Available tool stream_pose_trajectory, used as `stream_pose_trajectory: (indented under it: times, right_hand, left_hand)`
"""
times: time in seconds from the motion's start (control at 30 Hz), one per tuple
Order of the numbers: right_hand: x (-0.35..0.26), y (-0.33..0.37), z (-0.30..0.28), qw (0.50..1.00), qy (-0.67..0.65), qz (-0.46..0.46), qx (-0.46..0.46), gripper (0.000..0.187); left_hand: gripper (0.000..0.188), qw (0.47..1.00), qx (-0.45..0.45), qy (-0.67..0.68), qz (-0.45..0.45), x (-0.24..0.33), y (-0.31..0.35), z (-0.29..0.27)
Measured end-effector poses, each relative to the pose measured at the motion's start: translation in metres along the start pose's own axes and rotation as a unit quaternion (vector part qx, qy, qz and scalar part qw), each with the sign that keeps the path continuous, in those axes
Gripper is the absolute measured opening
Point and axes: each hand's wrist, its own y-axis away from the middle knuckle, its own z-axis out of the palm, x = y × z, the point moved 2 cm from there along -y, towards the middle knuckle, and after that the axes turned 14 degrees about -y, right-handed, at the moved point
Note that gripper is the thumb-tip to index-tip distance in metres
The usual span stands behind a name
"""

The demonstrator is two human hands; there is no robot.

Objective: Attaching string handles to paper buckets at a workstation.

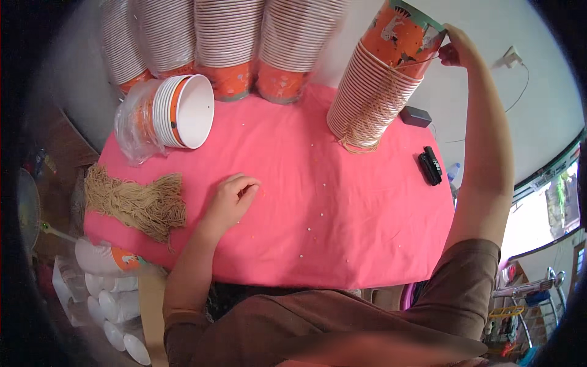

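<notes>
A tall stack of orange paper buckets (374, 92) stands at the back right, bottoms up, with white rims layered down its side. Brown strings (380, 110) hang along that side and gather in loops near the table. My right hand (458, 50) reaches up to the topmost bucket (400, 33), its fingers curled at the green-banded edge and a strand of string running beside them. My left hand (233, 197) rests on the pink tablecloth (275, 226), fingers curled in and nothing visible in them. Left of it lies a bundle of tan strings (137, 202).
Wrapped bucket stacks (226, 43) line the wall. A shorter stack of buckets (194, 113) lies on its side in plastic. Black markers (430, 166) and a dark box (416, 116) sit at the right. White containers (119, 306) stand below the table's left edge.
</notes>
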Motion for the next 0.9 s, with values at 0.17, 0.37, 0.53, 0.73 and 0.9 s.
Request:
stream_pose_trajectory:
  times: [0.17, 0.37, 0.53, 0.73, 0.9]
  right_hand:
    - [0.023, -0.003, -0.007, 0.995, -0.077, 0.059, -0.027, 0.072]
    - [0.126, 0.003, -0.038, 0.959, -0.181, 0.180, -0.124, 0.028]
    - [0.164, 0.119, 0.013, 0.960, 0.081, 0.163, -0.215, 0.042]
    - [0.189, 0.158, 0.072, 0.902, 0.307, 0.008, -0.304, 0.030]
    - [0.134, 0.233, 0.200, 0.859, 0.272, -0.228, -0.369, 0.035]
  left_hand:
    - [0.011, 0.999, -0.027, -0.002, -0.040, 0.003, 0.000, -0.001]
    - [0.011, 1.000, -0.019, 0.009, -0.022, 0.007, -0.003, 0.001]
    - [0.011, 1.000, -0.015, 0.001, -0.004, 0.009, 0.003, -0.006]
    - [0.010, 1.000, -0.015, -0.001, -0.018, 0.015, 0.003, -0.010]
    - [0.012, 0.994, 0.097, -0.013, -0.036, -0.003, 0.006, -0.018]
